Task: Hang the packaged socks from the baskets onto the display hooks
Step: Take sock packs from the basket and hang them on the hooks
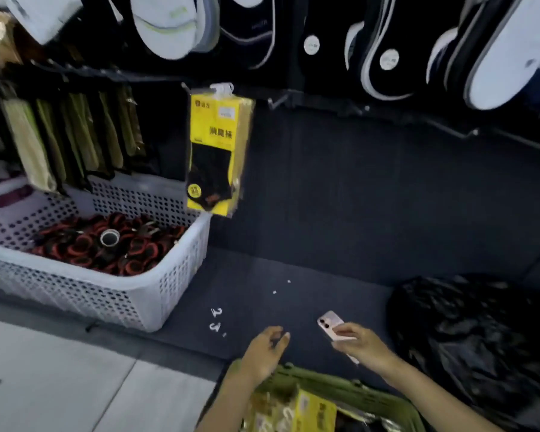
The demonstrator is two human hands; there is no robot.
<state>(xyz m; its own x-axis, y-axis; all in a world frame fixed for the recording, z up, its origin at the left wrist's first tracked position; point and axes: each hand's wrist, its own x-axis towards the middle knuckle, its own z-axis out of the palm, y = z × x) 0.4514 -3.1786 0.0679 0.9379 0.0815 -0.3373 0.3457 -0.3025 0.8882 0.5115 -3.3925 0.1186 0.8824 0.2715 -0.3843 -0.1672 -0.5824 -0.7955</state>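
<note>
Hanging by its white tab (222, 87) on the dark display wall, one yellow sock package (217, 151) is seen just above the white basket's (175, 275) far corner. More yellow packages (312, 410) are held in the green basket (340, 388). A pink phone (328, 325) is pinched by the right hand (360, 342). The left hand (264, 349) is held over the green basket, fingers (282, 338) loosely curled, nothing seen in them.
</note>
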